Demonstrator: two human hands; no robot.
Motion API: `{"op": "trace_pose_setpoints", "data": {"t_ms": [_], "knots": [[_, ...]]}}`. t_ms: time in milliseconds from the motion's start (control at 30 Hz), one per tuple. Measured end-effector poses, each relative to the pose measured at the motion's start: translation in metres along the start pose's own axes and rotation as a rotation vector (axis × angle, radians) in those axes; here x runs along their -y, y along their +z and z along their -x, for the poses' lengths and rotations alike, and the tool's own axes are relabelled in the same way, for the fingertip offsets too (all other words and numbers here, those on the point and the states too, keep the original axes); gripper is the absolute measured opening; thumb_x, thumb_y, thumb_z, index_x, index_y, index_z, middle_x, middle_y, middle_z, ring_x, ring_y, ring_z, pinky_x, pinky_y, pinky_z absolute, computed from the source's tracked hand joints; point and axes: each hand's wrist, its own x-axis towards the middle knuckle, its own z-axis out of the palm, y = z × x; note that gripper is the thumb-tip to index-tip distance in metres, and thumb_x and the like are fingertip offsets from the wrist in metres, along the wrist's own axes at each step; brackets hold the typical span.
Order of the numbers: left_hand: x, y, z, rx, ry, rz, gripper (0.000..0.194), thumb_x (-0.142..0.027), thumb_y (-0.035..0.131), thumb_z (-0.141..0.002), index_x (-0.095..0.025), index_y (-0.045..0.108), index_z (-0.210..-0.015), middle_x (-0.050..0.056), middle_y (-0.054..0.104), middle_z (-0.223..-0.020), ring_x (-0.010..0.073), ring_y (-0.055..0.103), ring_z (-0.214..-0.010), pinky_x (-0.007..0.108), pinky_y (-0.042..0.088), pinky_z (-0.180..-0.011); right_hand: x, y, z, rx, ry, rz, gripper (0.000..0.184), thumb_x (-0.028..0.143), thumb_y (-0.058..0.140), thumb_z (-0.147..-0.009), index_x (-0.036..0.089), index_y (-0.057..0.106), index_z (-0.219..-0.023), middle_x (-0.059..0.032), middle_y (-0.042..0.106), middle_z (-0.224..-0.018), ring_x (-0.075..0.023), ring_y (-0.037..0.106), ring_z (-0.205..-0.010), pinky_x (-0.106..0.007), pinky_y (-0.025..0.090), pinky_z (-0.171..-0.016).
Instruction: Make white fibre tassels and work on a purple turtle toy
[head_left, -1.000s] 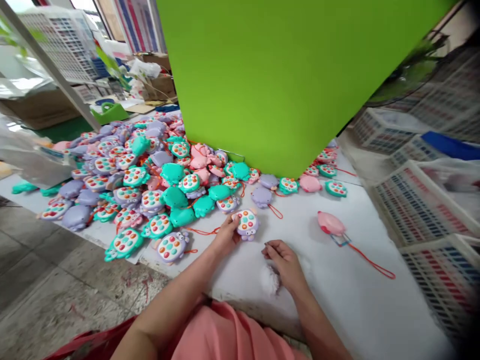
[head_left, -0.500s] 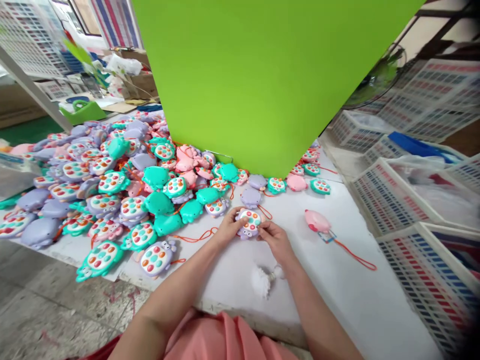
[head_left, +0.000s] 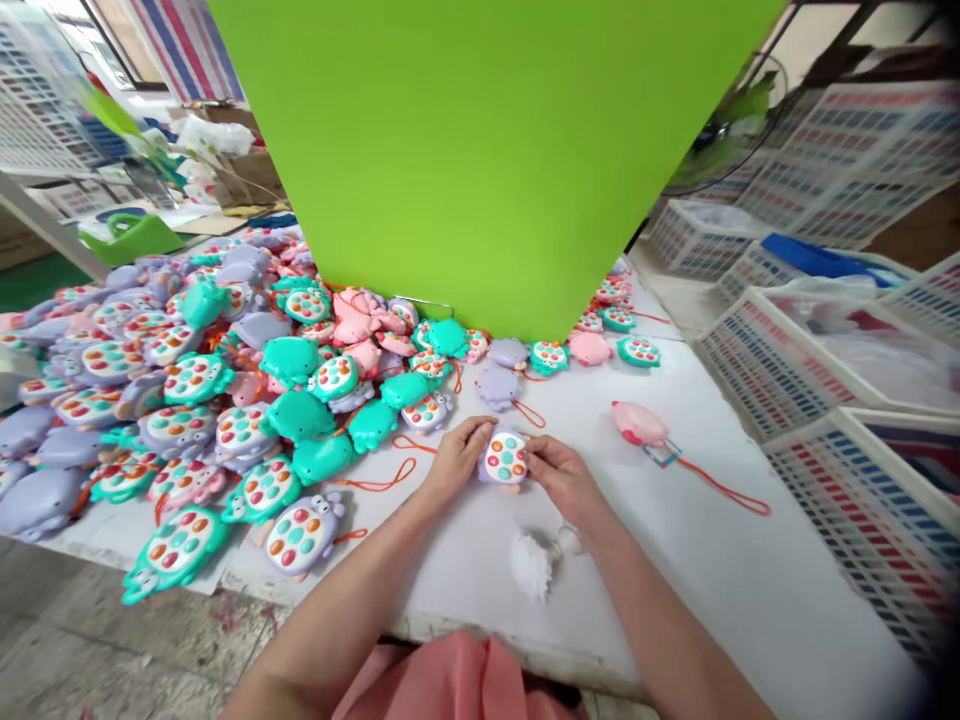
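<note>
1. Above the white worktop (head_left: 697,570), the grip of the left hand (head_left: 459,462) is closed on the left edge of a lilac toy (head_left: 505,458) with coloured buttons.
2. The grip of the right hand (head_left: 564,480) is closed on the right edge of the lilac toy.
3. The button face points upward, between both hands.
4. A pink toy (head_left: 640,423) with an orange cord lies to the right, well apart.
5. A white ruffled item (head_left: 531,564) lies nearer the person.
6. A toy pile (head_left: 291,360) covers the left side, beside a green panel (head_left: 480,150).
</note>
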Motion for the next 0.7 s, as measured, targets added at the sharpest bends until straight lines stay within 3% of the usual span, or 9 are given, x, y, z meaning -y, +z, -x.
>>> {"op": "trace_pose_setpoints", "data": {"t_ms": [133,233,333,567,700], "knots": [[0.002,0.002,0.002,0.053,-0.012,0.105,0.054,-0.052,0.044,-0.087,-0.014,0.05,-0.124,0.004,0.06,-0.084,0.0153,0.054,-0.072,0.025,0.043,-0.064,-0.006,0.0,-0.001,-0.092,-0.062,-0.031,0.023,0.038,0.076,-0.069,0.021,0.065,-0.081,-0.0017,0.066,-0.087,-0.0173,0.059,-0.077,-0.031,0.051,-0.071],[0.003,0.007,0.006,0.165,0.011,0.247,0.08,-0.045,0.066,-0.076,-0.016,0.027,-0.139,0.009,0.059,-0.106,0.02,0.058,-0.092,0.029,0.047,-0.078,-0.004,0.001,-0.001,-0.119,-0.132,-0.044,0.023,0.038,0.075,-0.071,0.021,0.064,-0.082,-0.0012,0.065,-0.082,-0.017,0.059,-0.076,-0.031,0.051,-0.072],[0.004,0.013,0.01,0.17,0.018,0.274,0.103,-0.033,0.079,-0.064,-0.021,0.013,-0.143,0.012,0.053,-0.122,0.0234,0.056,-0.104,0.034,0.046,-0.088,-0.001,0.004,0.0,-0.096,-0.149,-0.036,0.023,0.039,0.075,-0.071,0.021,0.064,-0.08,-0.0012,0.064,-0.081,-0.0173,0.059,-0.076,-0.031,0.051,-0.072],[0.002,0.013,0.011,0.115,-0.06,0.21,0.1,-0.033,0.078,-0.065,-0.022,0.015,-0.142,0.01,0.057,-0.115,0.022,0.059,-0.097,0.036,0.052,-0.083,-0.003,0.008,0.001,-0.082,-0.12,-0.039,0.024,0.039,0.076,-0.069,0.021,0.064,-0.08,-0.0018,0.065,-0.085,-0.0188,0.059,-0.08,-0.033,0.05,-0.075],[0.004,0.011,0.011,0.171,-0.09,0.248,0.1,-0.033,0.077,-0.067,-0.025,0.012,-0.144,0.01,0.056,-0.116,0.0228,0.06,-0.092,0.035,0.056,-0.071,-0.003,0.007,0.002,-0.047,-0.094,-0.043,0.026,0.039,0.077,-0.069,0.02,0.063,-0.08,-0.0018,0.064,-0.084,-0.0184,0.058,-0.078,-0.034,0.049,-0.076]]}}
